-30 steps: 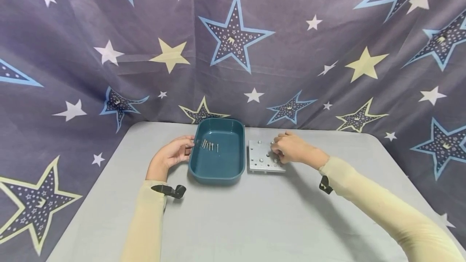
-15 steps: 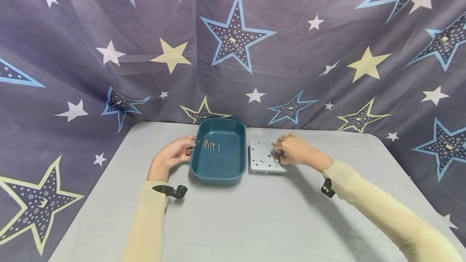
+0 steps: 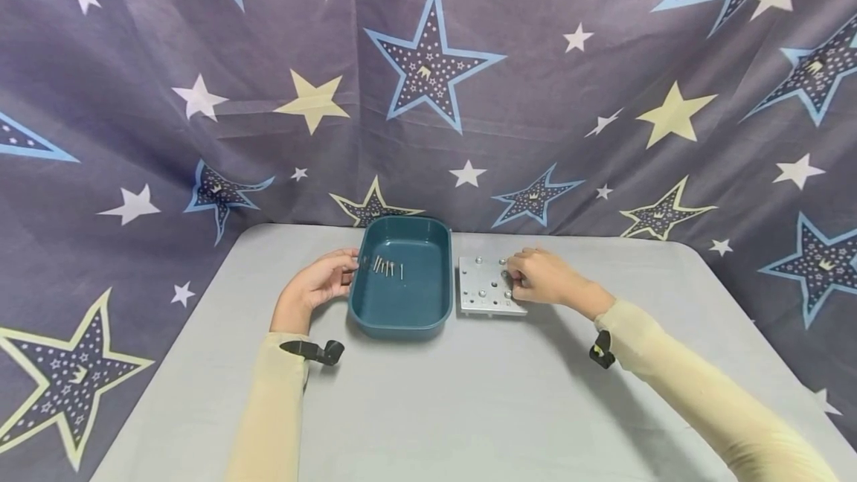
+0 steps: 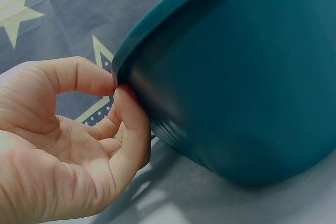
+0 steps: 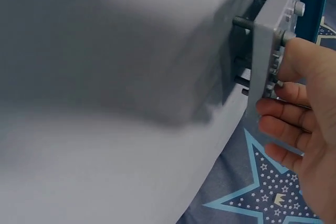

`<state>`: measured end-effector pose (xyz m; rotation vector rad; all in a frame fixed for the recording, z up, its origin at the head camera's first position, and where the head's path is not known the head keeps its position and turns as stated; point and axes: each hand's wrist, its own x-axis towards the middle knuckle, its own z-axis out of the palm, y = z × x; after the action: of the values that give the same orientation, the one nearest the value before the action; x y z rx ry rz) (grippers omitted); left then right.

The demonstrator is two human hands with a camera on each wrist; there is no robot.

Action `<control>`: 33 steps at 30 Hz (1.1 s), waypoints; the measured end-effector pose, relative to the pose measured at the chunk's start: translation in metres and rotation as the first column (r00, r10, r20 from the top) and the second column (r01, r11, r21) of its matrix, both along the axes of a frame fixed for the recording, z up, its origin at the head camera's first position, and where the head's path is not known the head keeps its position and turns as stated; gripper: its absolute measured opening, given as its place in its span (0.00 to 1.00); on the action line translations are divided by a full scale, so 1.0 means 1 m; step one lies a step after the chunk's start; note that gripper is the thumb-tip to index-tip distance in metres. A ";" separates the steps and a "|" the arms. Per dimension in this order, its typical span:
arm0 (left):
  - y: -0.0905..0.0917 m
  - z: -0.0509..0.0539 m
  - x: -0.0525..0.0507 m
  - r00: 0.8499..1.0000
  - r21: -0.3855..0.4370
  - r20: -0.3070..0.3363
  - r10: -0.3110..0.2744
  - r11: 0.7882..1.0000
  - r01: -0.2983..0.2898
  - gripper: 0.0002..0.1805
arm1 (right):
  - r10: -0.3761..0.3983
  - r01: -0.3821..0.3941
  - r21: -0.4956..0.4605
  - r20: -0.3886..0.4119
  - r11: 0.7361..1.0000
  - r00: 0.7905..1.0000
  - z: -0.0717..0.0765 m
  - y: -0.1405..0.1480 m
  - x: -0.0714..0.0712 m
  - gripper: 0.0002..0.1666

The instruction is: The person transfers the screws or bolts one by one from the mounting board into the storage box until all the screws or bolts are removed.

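Note:
My left hand (image 3: 324,281) pinches the left rim of a teal plastic tub (image 3: 402,311) between thumb and finger, as the left wrist view shows at the tub's wall (image 4: 236,87). Several slim screws (image 3: 387,268) lie inside the tub toward its left side. To its right sits a silvery metal plate (image 3: 474,281) with holes and several screws in it. My right hand (image 3: 545,276) is at the plate's right edge, thumb and forefinger curled around a small screw (image 5: 280,83). In the right wrist view, screw shanks (image 5: 243,23) stick out under the plate.
A pale grey table (image 3: 442,407) carries the tub and the plate. Behind and at both sides hangs a dark purple curtain (image 3: 395,155) patterned with stars. Black straps (image 3: 311,352) circle both wrists.
My right hand has shifted slightly right at the plate, and more of the plate's right side shows. The left hand, tub and plate stay in place.

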<state>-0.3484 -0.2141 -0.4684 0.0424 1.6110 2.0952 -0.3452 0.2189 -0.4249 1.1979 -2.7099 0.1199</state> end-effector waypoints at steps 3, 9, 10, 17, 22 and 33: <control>0.001 -0.001 0.000 1.000 -0.006 -0.005 0.003 1.000 -0.003 0.16 | -0.007 0.006 -0.023 -0.023 1.000 1.000 -0.004 0.002 0.001 0.10; 0.001 0.000 0.001 1.000 -0.005 -0.009 0.002 1.000 -0.002 0.15 | -0.006 0.002 -0.050 -0.080 0.999 0.997 -0.011 0.003 0.003 0.08; 0.000 0.000 0.002 1.000 -0.005 -0.010 -0.002 1.000 0.002 0.15 | -0.007 0.003 -0.053 -0.083 0.999 0.997 -0.012 0.003 0.003 0.08; 0.000 0.001 0.001 1.000 -0.002 -0.005 0.001 1.000 -0.001 0.15 | -0.012 0.007 -0.053 -0.093 0.999 0.996 -0.013 0.005 0.002 0.09; 0.001 0.001 0.001 1.000 -0.010 -0.009 0.005 1.000 -0.005 0.16 | 0.007 -0.011 -0.037 -0.120 0.999 0.993 -0.012 0.005 0.002 0.10; 0.002 0.001 0.001 1.000 -0.029 -0.007 0.018 0.999 -0.019 0.19 | 0.008 -0.012 -0.028 -0.140 1.000 0.990 -0.011 0.003 0.006 0.11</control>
<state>-0.3472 -0.2123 -0.4672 0.0252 1.6518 2.0871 -0.3388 0.2219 -0.4358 1.1660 -2.5731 0.0732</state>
